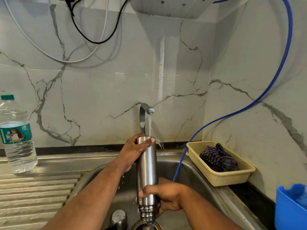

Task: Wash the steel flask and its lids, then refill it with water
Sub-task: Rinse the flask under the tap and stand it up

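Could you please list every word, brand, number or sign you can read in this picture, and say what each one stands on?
No text here can be read with certainty.
Label on the water bottle: yellow lettering and a small square code, both too blurred to read.
Steel flask: no lettering visible.
Yellow basket: no lettering visible.
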The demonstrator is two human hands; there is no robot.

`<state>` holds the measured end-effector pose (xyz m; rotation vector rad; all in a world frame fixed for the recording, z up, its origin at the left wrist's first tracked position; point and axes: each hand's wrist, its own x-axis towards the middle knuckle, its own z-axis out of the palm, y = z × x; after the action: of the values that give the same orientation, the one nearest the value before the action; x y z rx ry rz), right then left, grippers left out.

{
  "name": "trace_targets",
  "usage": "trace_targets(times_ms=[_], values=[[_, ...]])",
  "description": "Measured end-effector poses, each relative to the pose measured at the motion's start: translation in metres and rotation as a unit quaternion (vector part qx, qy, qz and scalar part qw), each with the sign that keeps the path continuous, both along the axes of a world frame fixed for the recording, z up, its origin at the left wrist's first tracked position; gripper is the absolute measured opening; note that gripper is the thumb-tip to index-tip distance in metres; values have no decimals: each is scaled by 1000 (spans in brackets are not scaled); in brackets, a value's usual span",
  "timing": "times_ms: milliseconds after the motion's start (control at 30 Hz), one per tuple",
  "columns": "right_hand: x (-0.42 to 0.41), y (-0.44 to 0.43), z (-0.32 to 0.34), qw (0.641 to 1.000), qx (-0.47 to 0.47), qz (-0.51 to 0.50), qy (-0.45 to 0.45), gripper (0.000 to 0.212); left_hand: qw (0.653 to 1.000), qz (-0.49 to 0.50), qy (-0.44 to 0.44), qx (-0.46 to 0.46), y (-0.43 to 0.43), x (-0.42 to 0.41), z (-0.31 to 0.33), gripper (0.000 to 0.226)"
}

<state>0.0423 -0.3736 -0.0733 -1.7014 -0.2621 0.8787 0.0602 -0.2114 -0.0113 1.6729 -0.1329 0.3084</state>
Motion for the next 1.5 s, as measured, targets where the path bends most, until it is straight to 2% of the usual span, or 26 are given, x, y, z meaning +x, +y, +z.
trace_targets(times_ms=[167,300,367,433,533,667,767,833,933,1033,1100,1200,1267,1333,1400,1433,1500], values=[[-2,9,0,997,-44,-45,-46,64,984,143,-55,94,-10,6,-1,25],[-4,13,0,987,-83,-99,-97,54,969,216,-73,93,-21,5,2,28],[-5,15,1,978,-95,-133,-133,58,966,238,-64,80,-18,4,4,35],[-3,14,-2,968,-96,-160,-168,59,970,236,-32,52,-13,3,4,53],[0,12,-6,963,-76,-178,-186,59,983,174,42,-30,-12,6,-5,80],[2,9,-10,973,-36,-165,-159,62,989,65,83,-105,-13,7,-17,85],[6,9,-13,980,7,-153,-124,62,989,-2,88,-116,-13,5,-25,79],[7,7,-12,984,24,-137,-113,57,986,-37,100,-128,-12,2,-31,79],[9,3,-10,989,39,-105,-93,48,978,-93,122,-138,-5,0,-37,91],[14,4,-14,989,43,-108,-90,57,983,-60,113,-129,-8,-4,-34,100],[17,6,-17,985,51,-134,-100,68,982,-6,99,-158,-15,-6,-27,95],[20,-1,-12,970,59,-190,-139,85,953,35,86,-287,-13,-9,-16,73],[20,-7,-5,958,73,-225,-165,85,931,60,85,-349,-5,-13,-6,82],[20,-10,2,946,106,-253,-170,75,935,98,96,-326,4,-18,-1,85],[24,-11,6,928,157,-305,-141,65,943,124,111,-289,12,-24,-3,75],[26,-10,7,917,180,-332,-126,66,943,128,125,-280,15,-30,-4,71],[29,-7,10,895,218,-372,-114,82,938,124,173,-273,24,-40,-9,68]])
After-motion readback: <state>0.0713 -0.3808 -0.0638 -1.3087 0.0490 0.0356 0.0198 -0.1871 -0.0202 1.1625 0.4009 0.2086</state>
